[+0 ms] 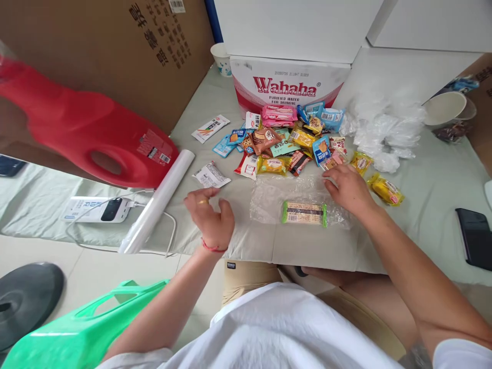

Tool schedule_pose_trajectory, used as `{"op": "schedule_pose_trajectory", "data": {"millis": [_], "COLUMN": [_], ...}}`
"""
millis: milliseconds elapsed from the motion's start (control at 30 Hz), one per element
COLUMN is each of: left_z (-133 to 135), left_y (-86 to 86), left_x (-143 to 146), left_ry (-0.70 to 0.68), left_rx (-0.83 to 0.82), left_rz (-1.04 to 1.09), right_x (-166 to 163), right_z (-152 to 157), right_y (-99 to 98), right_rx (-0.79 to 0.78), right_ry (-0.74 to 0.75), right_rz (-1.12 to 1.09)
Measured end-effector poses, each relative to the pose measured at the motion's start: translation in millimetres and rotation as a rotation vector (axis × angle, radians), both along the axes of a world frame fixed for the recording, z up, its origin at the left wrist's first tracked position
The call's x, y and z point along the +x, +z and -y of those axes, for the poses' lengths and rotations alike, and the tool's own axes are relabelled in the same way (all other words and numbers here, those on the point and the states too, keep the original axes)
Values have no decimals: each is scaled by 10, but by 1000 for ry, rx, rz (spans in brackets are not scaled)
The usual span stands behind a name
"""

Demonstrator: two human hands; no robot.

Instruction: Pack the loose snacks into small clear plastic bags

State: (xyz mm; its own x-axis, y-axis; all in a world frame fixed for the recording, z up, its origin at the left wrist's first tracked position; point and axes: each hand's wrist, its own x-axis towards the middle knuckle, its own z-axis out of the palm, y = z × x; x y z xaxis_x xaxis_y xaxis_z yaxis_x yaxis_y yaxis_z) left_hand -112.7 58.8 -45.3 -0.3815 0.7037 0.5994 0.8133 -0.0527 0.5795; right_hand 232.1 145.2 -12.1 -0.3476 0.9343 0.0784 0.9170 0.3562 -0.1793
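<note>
My left hand (212, 218), with a red cord at the wrist and a ring, hovers by the table's front part, thumb apart from loosely bent fingers, holding nothing. Just beyond it lies a white printed snack packet (211, 175). My right hand (351, 189) reaches over the right side of a clear plastic bag (265, 197), its fingers apart near a pink packet (333, 161); whether the fingertips touch it I cannot tell. On the bag lies a snack bar (304, 213) with green ends. Behind it spreads a pile of mixed wrapped snacks (271, 141). Two yellow packets (386, 189) (361, 163) lie near my right hand.
A Wahaha carton (288, 84) stands behind the pile, with crumpled clear bags (384, 128) to its right. On the left are a red bottle (88, 128), a plastic film roll (157, 202) and a power bank (96, 209) with a cable. A phone (475, 237) lies at right.
</note>
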Motion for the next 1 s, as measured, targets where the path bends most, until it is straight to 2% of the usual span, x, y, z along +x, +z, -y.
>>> {"op": "schedule_pose_trajectory", "data": {"millis": [33,67,133,167,233,333,433,567,700,833,933,1000], "left_z": [88,173,295,319,287,139,49,85,131,125,137,144], "left_y": [65,129,228,256,274,252,245,250,207,105,-1,-62], "left_x": [69,163,407,543,799,1052,1140,1163,1171,1081,909,750], "left_ry": [-86,-236,-663,-810,-934,-908,-847,-808,-798,-832,-924,-888], "left_rx": [98,157,141,34,-286,-710,-844,-838,-832,-793,-648,-540], "left_rz": [-40,-75,-155,-190,-283,-422,-480,-497,-484,-347,-61,183], "right_x": [-61,-130,-278,-347,-455,-508,-449,-345,-277,-219,-212,-226], "right_z": [-58,-121,-249,-311,-425,-562,-597,-338,174,594,745,788], "right_y": [18,20,-25,-66,-156,-224,-137,127,245,54,-141,-228], "right_rx": [-5,-24,-79,-103,-147,-274,-349,-191,-182,-258,-298,-304], "right_ry": [44,95,169,179,150,88,153,302,382,451,452,458], "right_rz": [6,20,70,100,141,95,-36,-170,-140,-174,-231,-240]}}
